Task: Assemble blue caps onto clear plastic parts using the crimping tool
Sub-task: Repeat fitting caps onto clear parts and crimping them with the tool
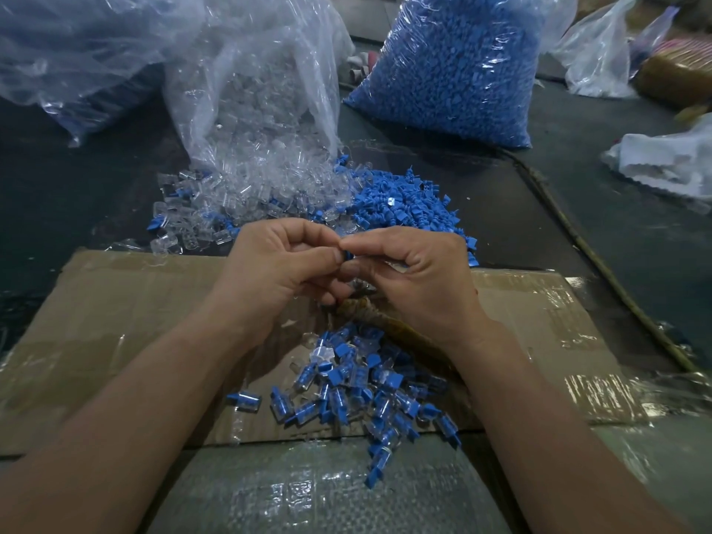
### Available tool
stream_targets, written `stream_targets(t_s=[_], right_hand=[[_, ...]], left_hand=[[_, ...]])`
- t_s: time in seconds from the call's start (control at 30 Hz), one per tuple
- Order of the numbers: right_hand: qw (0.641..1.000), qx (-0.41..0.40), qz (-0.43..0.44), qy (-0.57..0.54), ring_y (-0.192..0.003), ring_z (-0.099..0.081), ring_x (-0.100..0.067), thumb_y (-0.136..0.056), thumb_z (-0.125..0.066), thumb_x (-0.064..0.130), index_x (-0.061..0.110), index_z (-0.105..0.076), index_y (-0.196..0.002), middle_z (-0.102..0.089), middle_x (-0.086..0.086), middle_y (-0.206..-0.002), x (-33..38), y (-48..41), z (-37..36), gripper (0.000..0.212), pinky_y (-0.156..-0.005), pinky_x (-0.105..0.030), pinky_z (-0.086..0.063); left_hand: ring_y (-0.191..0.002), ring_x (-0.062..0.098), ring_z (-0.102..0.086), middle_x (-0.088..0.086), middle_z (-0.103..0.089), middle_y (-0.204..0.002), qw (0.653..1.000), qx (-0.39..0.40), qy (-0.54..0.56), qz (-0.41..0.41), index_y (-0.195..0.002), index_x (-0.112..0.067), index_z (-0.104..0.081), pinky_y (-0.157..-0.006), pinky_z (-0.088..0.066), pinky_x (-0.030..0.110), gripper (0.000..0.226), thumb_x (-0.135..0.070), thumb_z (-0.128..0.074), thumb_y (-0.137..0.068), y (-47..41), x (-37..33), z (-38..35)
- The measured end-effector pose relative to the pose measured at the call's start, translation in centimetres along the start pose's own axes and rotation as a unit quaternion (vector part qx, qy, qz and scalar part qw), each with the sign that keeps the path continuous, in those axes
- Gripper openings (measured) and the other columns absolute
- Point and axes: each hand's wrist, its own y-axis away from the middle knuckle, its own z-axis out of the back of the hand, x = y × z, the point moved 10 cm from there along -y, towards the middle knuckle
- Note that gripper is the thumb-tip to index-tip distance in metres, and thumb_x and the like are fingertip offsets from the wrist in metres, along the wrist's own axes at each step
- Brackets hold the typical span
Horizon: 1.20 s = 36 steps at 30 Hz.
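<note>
My left hand (277, 271) and my right hand (416, 275) meet fingertip to fingertip above a sheet of cardboard (115, 321). Between the fingertips I pinch a small piece with a blue cap (348, 256), mostly hidden by my fingers. Below my hands a brownish wrapped tool (366, 306) pokes out, partly covered. A pile of finished clear parts with blue caps (358, 387) lies on the cardboard near my wrists. Loose clear plastic parts (246, 194) spill from a clear bag, and loose blue caps (404, 202) lie beside them.
A clear bag of plastic parts (254, 82) stands behind the loose pile, and a full bag of blue caps (454, 63) at the back right. More plastic bags (601, 48) lie at the far right and far left. A thin stick (601, 264) runs along the right.
</note>
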Motion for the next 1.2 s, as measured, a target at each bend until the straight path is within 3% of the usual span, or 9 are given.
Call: stream_targets(t_s=[0.1,0.2,0.33,0.5,0.6,0.7,0.87,1.07,1.2], right_hand=[[0.999,0.032,-0.033,0.01,-0.089,-0.063,-0.003,-0.071,-0.075,0.019,0.013,-0.07,-0.099,-0.067,0.009,-0.091,-0.5,-0.1,-0.1,0.029,-0.08,-0.017,-0.052],[0.984,0.086,-0.157,0.01,-0.083,-0.059,0.012,-0.061,-0.07,0.049,0.04,-0.064,-0.089,-0.06,0.03,-0.08,-3.4,0.1,0.8,0.03,-0.075,-0.005,-0.045],[0.931,0.249,-0.235,0.129,-0.08,-0.053,0.013,-0.066,-0.073,0.045,0.037,-0.062,-0.096,-0.054,0.03,-0.083,-6.8,1.5,0.6,0.032,-0.065,-0.005,-0.037],[0.877,0.378,-0.247,0.167,-0.094,-0.048,-0.001,-0.063,-0.079,0.041,0.034,-0.052,-0.116,-0.047,0.019,-0.102,-7.6,3.6,-0.5,0.06,-0.078,-0.022,-0.04],[0.874,0.384,-0.24,0.177,-0.098,-0.045,-0.006,-0.062,-0.08,0.041,0.032,-0.05,-0.12,-0.041,0.02,-0.101,-7.3,3.6,-0.7,0.066,-0.084,-0.027,-0.04],[0.872,0.387,-0.231,0.19,-0.093,-0.044,-0.004,-0.063,-0.078,0.041,0.032,-0.05,-0.12,-0.039,0.021,-0.097,-7.0,3.6,-1.2,0.064,-0.078,-0.024,-0.039],[0.881,0.342,-0.196,0.263,-0.087,-0.048,-0.009,-0.065,-0.072,0.037,0.025,-0.058,-0.111,-0.052,0.011,-0.097,-5.8,2.5,-1.4,0.049,-0.072,-0.028,-0.043],[0.866,0.372,-0.161,0.293,-0.103,-0.036,-0.011,-0.066,-0.071,0.038,0.03,-0.041,-0.131,-0.039,0.009,-0.116,-5.9,2.9,-3.1,0.072,-0.079,-0.029,-0.036],[0.886,0.32,-0.126,0.31,-0.096,-0.043,-0.014,-0.073,-0.066,0.034,0.025,-0.056,-0.113,-0.047,0.004,-0.105,-5.4,2.1,-3.2,0.042,-0.076,-0.028,-0.037]], left_hand=[[-0.045,0.015,-0.063,0.009,-0.066,-0.055,1.0,-0.004,0.005,-0.001,-0.074,-0.005,-0.06,-0.043,-0.05,0.019,0.018,-0.012,-0.065,-0.058,0.0,0.0,0.2],[-0.05,0.016,-0.064,0.012,-0.067,-0.06,0.999,-0.026,0.044,-0.002,-0.077,-0.003,-0.059,-0.045,-0.05,0.019,0.016,-0.008,-0.063,-0.062,0.0,0.1,0.6],[-0.051,0.017,-0.063,0.014,-0.067,-0.061,0.996,-0.048,0.071,0.0,-0.077,-0.003,-0.058,-0.047,-0.052,0.02,0.013,-0.004,-0.06,-0.064,0.1,0.1,1.0],[-0.052,0.016,-0.063,0.012,-0.067,-0.062,0.998,-0.048,0.049,-0.004,-0.077,-0.004,-0.057,-0.049,-0.052,0.02,0.008,0.003,-0.056,-0.076,0.0,-0.1,1.3],[-0.052,0.016,-0.064,0.012,-0.067,-0.062,0.998,-0.047,0.05,-0.005,-0.078,-0.004,-0.057,-0.05,-0.052,0.02,0.008,0.003,-0.056,-0.076,0.0,-0.2,1.3],[-0.051,0.015,-0.063,0.011,-0.067,-0.061,0.998,-0.045,0.044,-0.006,-0.078,-0.004,-0.057,-0.049,-0.052,0.02,0.01,0.005,-0.054,-0.079,0.1,-0.2,1.3],[-0.049,0.013,-0.062,0.009,-0.067,-0.059,0.997,-0.048,0.053,-0.001,-0.079,-0.004,-0.056,-0.047,-0.051,0.018,0.01,0.005,-0.053,-0.079,-0.1,-0.1,1.3],[-0.047,0.012,-0.062,0.008,-0.067,-0.058,0.996,-0.066,0.061,-0.008,-0.078,-0.005,-0.055,-0.044,-0.05,0.017,0.01,-0.005,-0.058,-0.068,-0.6,0.0,2.3],[-0.051,0.012,-0.064,0.006,-0.068,-0.06,0.996,-0.077,0.039,-0.017,-0.079,-0.006,-0.057,-0.046,-0.05,0.017,0.013,-0.009,-0.059,-0.066,-0.8,0.0,3.1]])
